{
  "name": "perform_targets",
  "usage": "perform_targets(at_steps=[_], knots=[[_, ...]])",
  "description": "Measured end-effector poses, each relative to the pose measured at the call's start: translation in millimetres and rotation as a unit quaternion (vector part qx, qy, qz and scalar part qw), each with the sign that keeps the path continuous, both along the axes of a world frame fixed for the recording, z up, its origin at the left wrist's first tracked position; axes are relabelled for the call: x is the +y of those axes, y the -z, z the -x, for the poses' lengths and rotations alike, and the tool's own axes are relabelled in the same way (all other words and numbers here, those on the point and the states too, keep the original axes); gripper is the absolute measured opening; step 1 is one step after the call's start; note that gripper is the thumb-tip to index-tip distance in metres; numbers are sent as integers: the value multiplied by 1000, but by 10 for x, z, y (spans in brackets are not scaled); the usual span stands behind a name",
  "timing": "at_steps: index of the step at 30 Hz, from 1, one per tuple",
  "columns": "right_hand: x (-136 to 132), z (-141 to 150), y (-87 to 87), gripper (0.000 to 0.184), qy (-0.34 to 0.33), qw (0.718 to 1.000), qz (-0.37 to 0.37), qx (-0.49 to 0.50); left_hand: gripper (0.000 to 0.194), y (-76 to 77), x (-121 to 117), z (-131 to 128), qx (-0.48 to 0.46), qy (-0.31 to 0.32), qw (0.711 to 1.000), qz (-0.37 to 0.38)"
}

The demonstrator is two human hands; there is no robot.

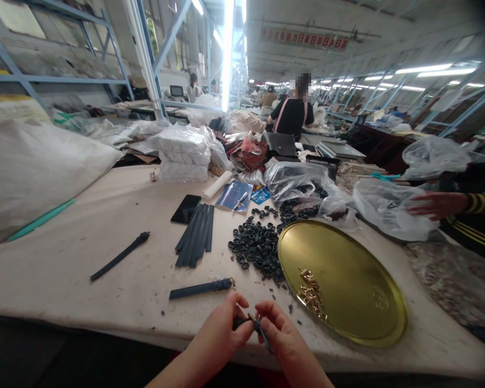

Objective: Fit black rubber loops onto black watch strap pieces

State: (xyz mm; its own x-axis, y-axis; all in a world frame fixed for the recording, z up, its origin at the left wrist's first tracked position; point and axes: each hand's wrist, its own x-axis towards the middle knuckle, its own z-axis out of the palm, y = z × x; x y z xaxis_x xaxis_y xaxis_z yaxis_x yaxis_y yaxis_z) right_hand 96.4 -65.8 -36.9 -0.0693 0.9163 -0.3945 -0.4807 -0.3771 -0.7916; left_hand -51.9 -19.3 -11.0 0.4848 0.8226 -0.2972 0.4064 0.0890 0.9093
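Note:
Close to the table's front edge, my left hand [222,326] and my right hand [278,331] meet, both closed on one dark strap [265,338]. A bit of gold metal, perhaps a buckle, shows between the fingertips; the fingers hide most of it. Just beyond my left hand lies a dark strap with a gold buckle [202,289]. Another dark strap [120,256] rests farther left. Several flat strap pieces [196,234] are fanned out in the middle, beside a pile of small dark loops [258,245]. Gold buckle parts [312,293] lie on an oval gold tray [347,269].
A black phone [186,209], a blue booklet [233,195] with a pen and a white roll [218,184] lie farther back. Plastic-wrapped bundles [184,153] stand behind them. On the right, another person's hand [440,205] touches a clear plastic bag [392,207]. A large white sack [36,172] lies left.

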Motion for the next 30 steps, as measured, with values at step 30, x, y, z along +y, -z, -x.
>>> perform_targets(at_steps=[30], knots=[[6, -47, -153, 30, -67, 997, 7, -46, 52, -213, 3, 93, -245, 68, 938, 234]])
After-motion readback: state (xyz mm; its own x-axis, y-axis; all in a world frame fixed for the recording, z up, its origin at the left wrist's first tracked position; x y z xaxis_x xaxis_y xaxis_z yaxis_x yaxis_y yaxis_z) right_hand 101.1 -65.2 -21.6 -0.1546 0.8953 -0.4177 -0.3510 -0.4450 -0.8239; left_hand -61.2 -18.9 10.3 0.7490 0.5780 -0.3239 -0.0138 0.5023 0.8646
